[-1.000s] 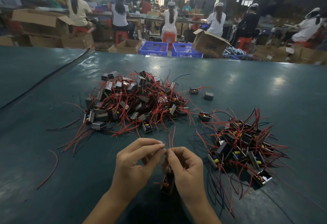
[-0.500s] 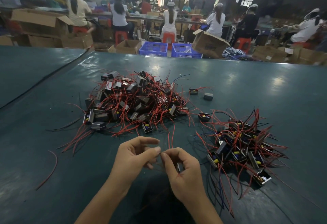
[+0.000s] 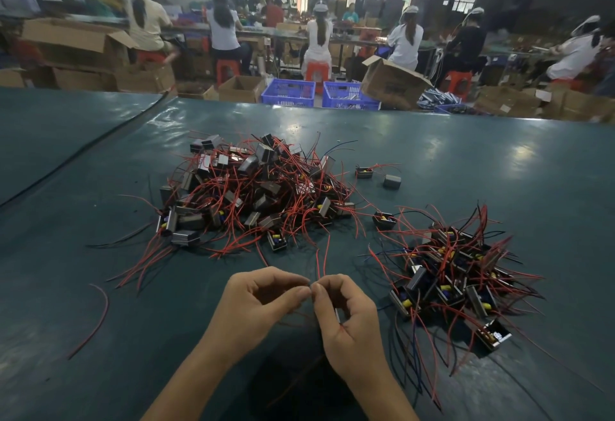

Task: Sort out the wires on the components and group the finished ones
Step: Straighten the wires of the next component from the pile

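Note:
A big heap of small grey box components with tangled red wires (image 3: 256,197) lies mid-table. A second, smaller heap (image 3: 456,274) with red, black and blue wires lies to the right. Near the front edge my left hand (image 3: 263,304) and my right hand (image 3: 346,317) meet fingertip to fingertip, both pinching thin red wires (image 3: 322,259) that stick up between them. My right hand also cups a small component (image 3: 337,315), mostly hidden by the fingers.
Three loose components (image 3: 391,181) lie between the heaps, and a stray red wire (image 3: 100,314) at the left. The dark green table (image 3: 499,167) ends at the back, where blue crates (image 3: 289,92), cardboard boxes and seated workers are.
My hands have risen slightly and drawn together at the fingertips. The component that hung below my right hand a second ago now sits tucked inside it.

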Tool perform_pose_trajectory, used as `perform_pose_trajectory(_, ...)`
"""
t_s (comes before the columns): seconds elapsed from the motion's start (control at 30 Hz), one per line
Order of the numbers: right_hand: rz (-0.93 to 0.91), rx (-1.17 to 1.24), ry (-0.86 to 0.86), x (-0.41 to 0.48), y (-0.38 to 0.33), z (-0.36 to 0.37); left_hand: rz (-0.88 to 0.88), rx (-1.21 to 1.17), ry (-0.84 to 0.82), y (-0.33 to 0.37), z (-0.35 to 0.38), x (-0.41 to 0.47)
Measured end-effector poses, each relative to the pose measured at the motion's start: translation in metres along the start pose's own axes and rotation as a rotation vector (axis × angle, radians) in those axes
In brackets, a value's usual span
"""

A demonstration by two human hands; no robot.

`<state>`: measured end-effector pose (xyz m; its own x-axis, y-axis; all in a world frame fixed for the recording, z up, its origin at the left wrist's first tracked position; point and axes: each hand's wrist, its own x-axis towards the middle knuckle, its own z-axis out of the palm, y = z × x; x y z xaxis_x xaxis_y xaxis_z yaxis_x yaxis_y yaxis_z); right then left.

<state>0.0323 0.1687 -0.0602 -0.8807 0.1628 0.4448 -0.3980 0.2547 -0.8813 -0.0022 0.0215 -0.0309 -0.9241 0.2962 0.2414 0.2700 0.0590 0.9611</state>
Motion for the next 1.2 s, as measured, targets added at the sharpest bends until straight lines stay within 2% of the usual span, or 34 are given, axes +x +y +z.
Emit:
perform_pose_trajectory(0.13, -0.017, -0.046, 0.004, 0.001, 0.001, 0.0, 0.098, 0.177, 0.026, -0.001, -0.001, -0.002)
perform_pose_trajectory(0.2, -0.058, -0.108, 0.002, 0.001, 0.002, -0.001, 0.059, 0.26, 0.041, -0.001, -0.002, -0.001)
perform_pose_trajectory(0.27, -0.118, -0.21, -0.01, 0.0, 0.004, -0.001, -0.107, 0.224, 0.017, -0.001, -0.003, 0.001)
perform_pose_trajectory(0.37, -0.227, -0.411, -0.024, -0.003, 0.006, -0.001, -0.447, -0.065, -0.035, 0.002, -0.002, 0.005)
perform_pose_trajectory(0.47, -0.286, -0.517, 0.002, -0.003, 0.004, 0.0, -0.598, -0.21, -0.082, 0.003, -0.002, 0.006)
perform_pose_trajectory(0.57, -0.222, -0.416, 0.005, -0.002, 0.005, 0.0, -0.473, -0.162, -0.096, 0.0, -0.004, 0.006)
perform_pose_trajectory(0.67, -0.109, -0.212, 0.03, 0.001, 0.005, -0.001, -0.136, 0.093, -0.11, -0.004, -0.006, 0.004)
perform_pose_trajectory(0.77, -0.057, -0.135, 0.003, 0.003, 0.003, -0.003, 0.288, 0.415, -0.083, -0.011, -0.012, 0.002)
perform_pose_trajectory(0.8, -0.053, -0.125, -0.013, 0.003, 0.003, -0.004, 0.377, 0.48, -0.08, -0.013, -0.014, 0.002)
perform_pose_trajectory(0.9, -0.057, -0.1, -0.064, 0.002, 0.005, -0.005, 0.48, 0.543, -0.042, -0.014, -0.019, 0.004)
perform_pose_trajectory(0.97, -0.08, -0.102, -0.085, 0.002, 0.006, -0.004, 0.524, 0.546, -0.014, -0.013, -0.02, 0.004)
perform_pose_trajectory(1.03, -0.116, -0.124, -0.078, 0.001, 0.007, -0.003, 0.473, 0.529, 0.017, -0.01, -0.016, 0.003)
perform_pose_trajectory(1.13, -0.187, -0.206, -0.053, 0.0, 0.008, -0.003, 0.173, 0.331, 0.063, -0.004, -0.009, 0.002)
perform_pose_trajectory(1.2, -0.264, -0.294, -0.045, -0.001, 0.007, -0.003, -0.032, 0.148, 0.026, 0.0, -0.007, 0.003)
